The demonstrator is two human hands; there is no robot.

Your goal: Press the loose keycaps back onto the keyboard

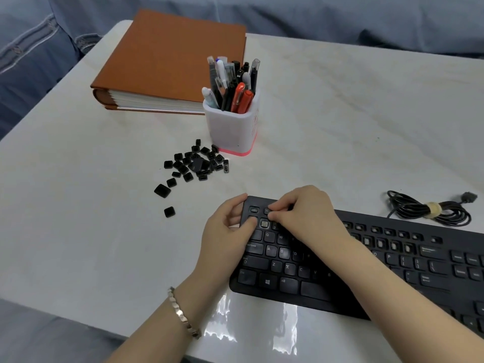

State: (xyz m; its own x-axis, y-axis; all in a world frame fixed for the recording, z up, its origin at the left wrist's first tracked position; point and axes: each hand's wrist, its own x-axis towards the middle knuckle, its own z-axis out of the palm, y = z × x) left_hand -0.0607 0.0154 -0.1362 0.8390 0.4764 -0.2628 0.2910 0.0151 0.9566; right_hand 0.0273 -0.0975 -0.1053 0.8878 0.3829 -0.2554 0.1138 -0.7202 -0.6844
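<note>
A black keyboard (379, 260) lies on the white table, with several bare key sockets along its top rows. My left hand (225, 234) grips the keyboard's upper left corner, thumb resting on a key near the edge. My right hand (303, 213) lies over the top left rows with its fingers curled and fingertips pressed down beside an empty socket (264, 224); I cannot tell whether a keycap sits under them. Loose black keycaps (196, 163) lie in a heap left of and beyond the keyboard, with two strays (162, 191) (169, 212) nearer to me.
A white pen holder (233, 127) full of pens stands just behind the keycap heap. An orange-brown binder (167, 61) lies at the back left. The coiled keyboard cable (429, 209) rests at the right, beyond the keyboard. The table's near edge runs under my forearms.
</note>
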